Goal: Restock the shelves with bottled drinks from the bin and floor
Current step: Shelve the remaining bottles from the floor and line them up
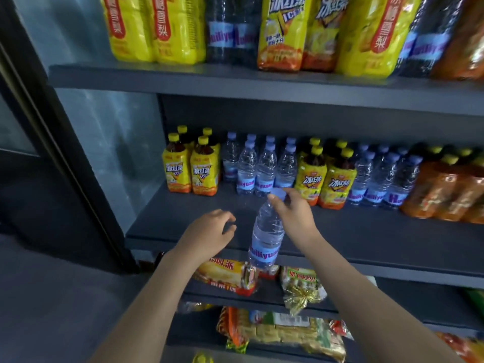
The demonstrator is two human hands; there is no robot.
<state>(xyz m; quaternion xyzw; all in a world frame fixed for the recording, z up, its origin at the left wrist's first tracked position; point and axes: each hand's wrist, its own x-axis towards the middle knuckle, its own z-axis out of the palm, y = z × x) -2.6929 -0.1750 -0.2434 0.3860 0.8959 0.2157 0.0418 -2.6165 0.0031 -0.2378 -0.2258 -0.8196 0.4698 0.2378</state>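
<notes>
On the lower shelves, nearest the camera, wrapped snack packs [225, 276] and a gold-tied bag [301, 286] are lying flat. Above them, the right hand [290, 213] is gripping a water bottle [267, 231] by the neck, with its fingers curled just below the blue cap. The bottle is hanging slightly tilted in front of the front edge of the middle shelf [366, 237], with its base overlapping the snack packs in the view. Whether the base is touching anything cannot be told. The left hand [209, 231] is hovering just left of the bottle with its fingers loosely curled, holding nothing. At the back of the middle shelf, upright rows are standing side by side: yellow iced tea bottles [191, 171], clear water bottles [264, 169], more iced tea, more water, then orange bottles [445, 189]. On the upper shelf [183, 79], large bottles [282, 32] are standing in a row.
</notes>
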